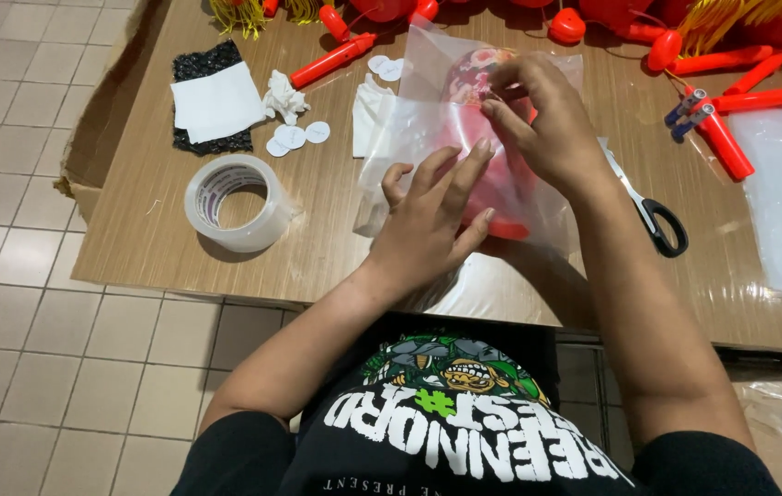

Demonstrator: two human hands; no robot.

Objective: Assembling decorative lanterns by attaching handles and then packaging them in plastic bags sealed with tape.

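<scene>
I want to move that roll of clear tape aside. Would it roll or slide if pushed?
The roll of clear tape lies flat on the wooden table, so it would probably slide, not roll. It looks stiff and fairly light, being hollow.

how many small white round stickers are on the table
5 in view: three in a cluster right of the black mat, near the crumpled white paper, and two by the top edge of the clear bag. More may be hidden under it.

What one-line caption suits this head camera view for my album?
Both hands, left hand and right hand, press a clear plastic bag holding a red item on a wooden table.
</scene>
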